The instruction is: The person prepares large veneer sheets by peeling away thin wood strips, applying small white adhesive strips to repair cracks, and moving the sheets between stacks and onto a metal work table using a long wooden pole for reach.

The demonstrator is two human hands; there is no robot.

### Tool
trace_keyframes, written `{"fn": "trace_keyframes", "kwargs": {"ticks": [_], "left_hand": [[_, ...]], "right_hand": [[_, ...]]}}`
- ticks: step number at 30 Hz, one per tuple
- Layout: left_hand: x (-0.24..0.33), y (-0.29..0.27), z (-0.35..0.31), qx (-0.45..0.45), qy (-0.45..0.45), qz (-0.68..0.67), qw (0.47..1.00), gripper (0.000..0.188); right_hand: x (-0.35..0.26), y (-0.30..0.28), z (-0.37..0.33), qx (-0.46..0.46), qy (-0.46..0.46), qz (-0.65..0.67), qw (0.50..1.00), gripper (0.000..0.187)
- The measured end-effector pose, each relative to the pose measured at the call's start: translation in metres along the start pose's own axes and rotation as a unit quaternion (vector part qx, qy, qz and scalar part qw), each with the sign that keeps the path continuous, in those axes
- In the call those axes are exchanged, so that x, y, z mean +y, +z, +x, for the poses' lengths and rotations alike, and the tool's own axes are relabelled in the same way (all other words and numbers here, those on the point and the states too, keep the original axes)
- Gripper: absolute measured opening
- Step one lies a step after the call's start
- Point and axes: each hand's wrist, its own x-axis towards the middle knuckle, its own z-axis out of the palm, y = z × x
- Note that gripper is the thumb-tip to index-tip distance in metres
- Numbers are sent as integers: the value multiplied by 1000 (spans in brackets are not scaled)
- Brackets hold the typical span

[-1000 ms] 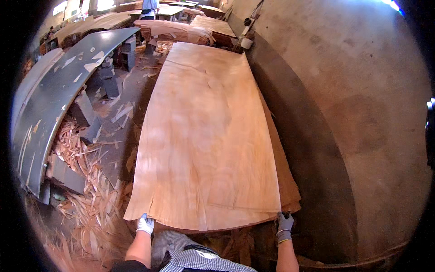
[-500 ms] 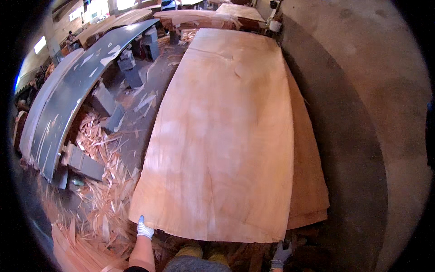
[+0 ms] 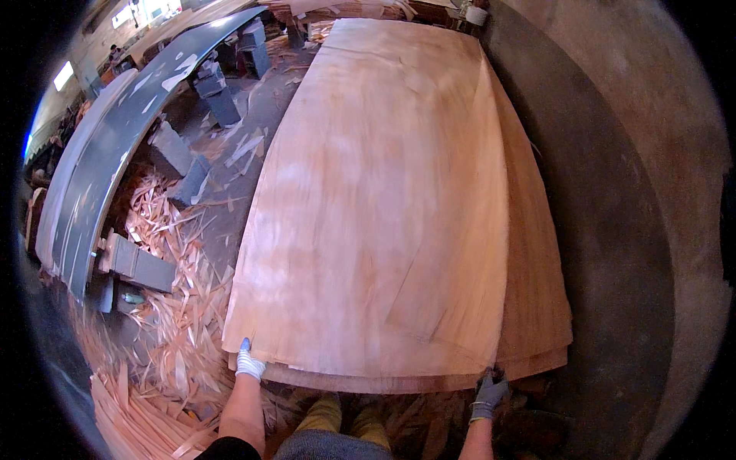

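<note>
Nearest my camera are the legs (image 3: 323,415), with scraps (image 3: 175,330) strewn to their left; a sidestep there could slip and jerk both arms. I see 2 gloved hands at the near corners of the sheet (image 3: 360,207): the left hand (image 3: 249,363) pinches its corner, thumb on top, and the right hand (image 3: 488,393) appears closed on the other. With only 2 small grips on thin wood, an uneven pull could split it along the grain. The sheet lies over the stack (image 3: 539,307), which juts out at the near edge and right side; dragging could catch a lower layer. Near the right corner runs a slanting line, crease or lap, I can't tell; pressure could crack it. Farther off, a crack-like mark near the far end could lengthen under tension.
</note>
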Motion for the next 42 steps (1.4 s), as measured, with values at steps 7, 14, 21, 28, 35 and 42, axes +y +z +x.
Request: {"fn": "trace_keyframes", "kwargs": {"ticks": [7,14,21,28,35,42], "left_hand": [[-19,-9,17,139,95,134,977,45],[31,-68,23,181,134,153,962,44],[44,-35,51,176,160,199,951,34],[26,-5,65,153,160,200,954,38],[9,-24,61,104,16,169,980,45],[-23,21,6,182,18,73,980,62]], "right_hand": [[-41,0,5,-14,28,10,999,22],[-9,-25,-59,26,55,-61,996,28],[-35,16,-28,9,113,60,992,16],[27,24,22,32,18,36,999,12],[6,7,50,-6,-17,-53,998,17],[3,9,68,-111,9,-62,992,27]]}}
